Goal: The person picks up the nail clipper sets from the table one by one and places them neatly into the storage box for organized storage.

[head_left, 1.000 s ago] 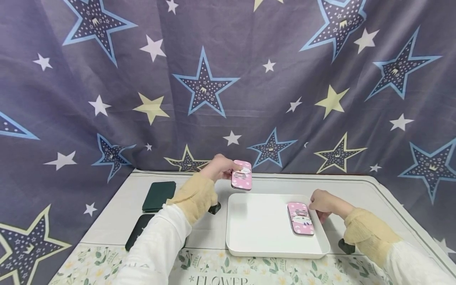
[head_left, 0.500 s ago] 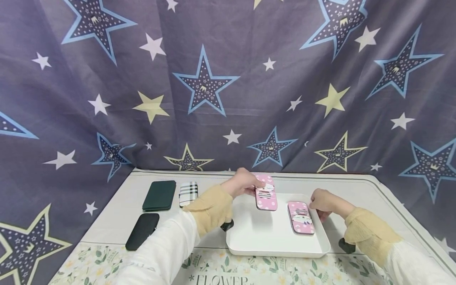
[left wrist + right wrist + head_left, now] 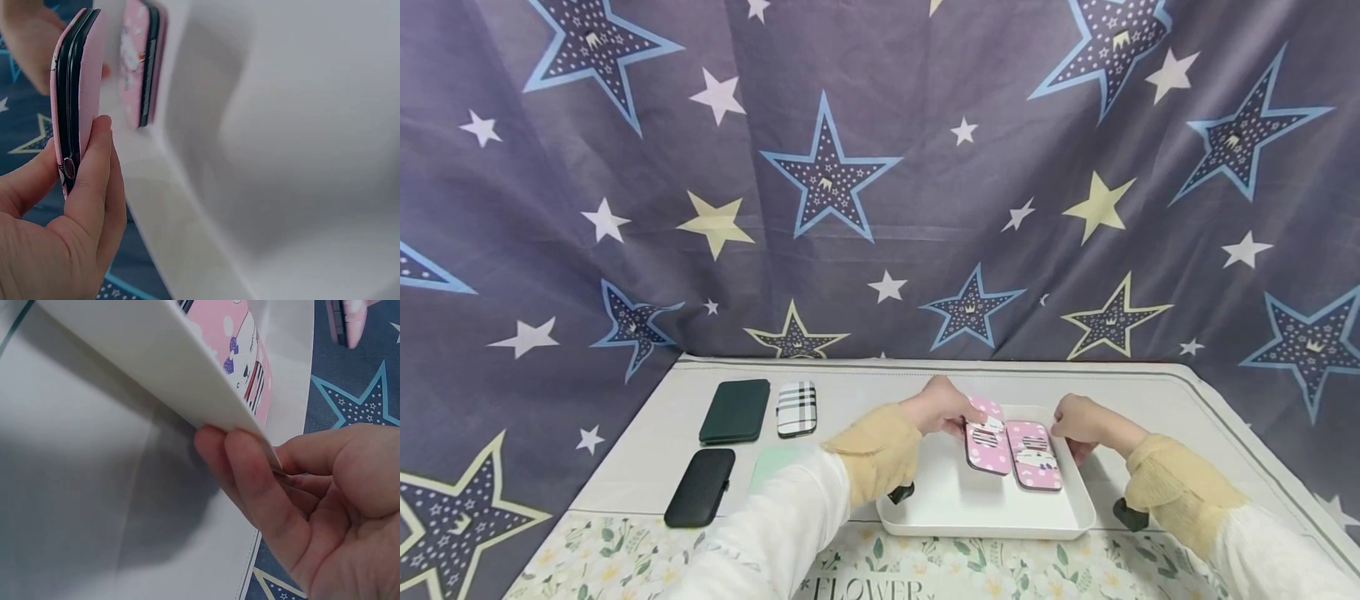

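The left hand (image 3: pixel 937 406) pinches a pink case (image 3: pixel 989 457) above the white tray (image 3: pixel 928 504); a second pink case (image 3: pixel 1037 477) lies inside, at the held one's four o'clock. The right hand (image 3: pixel 1075 423) grips the tray at two o'clock. A plaid case (image 3: pixel 796 408) rests at ten.

Held case (image 3: pixel 988 457): pink, white dots, dark edge
Tray case (image 3: pixel 1037 477): pink, white dots, purple bow, red-and-black stripes
Tray (image 3: pixel 925 510): plain white
Square wallet (image 3: pixel 734 412): dark green
Long wallet (image 3: pixel 700 488): black
Small case (image 3: pixel 796 408): white, dark plaid
Curtain (image 3: pixel 925 108): dusky purple; blue-edged, yellow, white stars
Cuffs (image 3: pixel 880 446): tan
Sleeves (image 3: pixel 775 521): white
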{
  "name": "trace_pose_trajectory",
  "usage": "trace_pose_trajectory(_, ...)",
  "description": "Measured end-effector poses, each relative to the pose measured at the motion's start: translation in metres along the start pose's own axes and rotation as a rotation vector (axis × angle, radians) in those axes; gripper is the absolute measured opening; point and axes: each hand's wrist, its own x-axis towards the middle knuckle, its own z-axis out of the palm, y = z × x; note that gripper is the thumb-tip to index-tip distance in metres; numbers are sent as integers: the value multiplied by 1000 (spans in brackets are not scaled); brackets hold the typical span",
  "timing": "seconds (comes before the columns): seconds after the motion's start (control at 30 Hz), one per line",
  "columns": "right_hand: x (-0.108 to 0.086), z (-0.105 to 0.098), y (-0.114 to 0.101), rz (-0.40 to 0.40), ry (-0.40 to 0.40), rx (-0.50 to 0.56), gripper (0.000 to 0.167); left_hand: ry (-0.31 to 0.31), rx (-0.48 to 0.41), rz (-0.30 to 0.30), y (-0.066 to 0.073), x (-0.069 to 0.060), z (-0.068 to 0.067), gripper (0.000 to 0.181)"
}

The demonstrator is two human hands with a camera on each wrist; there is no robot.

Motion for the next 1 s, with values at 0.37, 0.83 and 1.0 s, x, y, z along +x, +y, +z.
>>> trace_pose_trajectory(0.37,-1,1,0,-9,8,20,18,21,29,-26,-17,4,22,24)
trace_pose_trajectory(0.83,-1,2,3,-17,26,9,15,72,-42,-37,-27,12,30,21)
trace_pose_trajectory(1.0,-1,1,1,-25,24,10,13,55,-47,-58,-29,19,30,22)
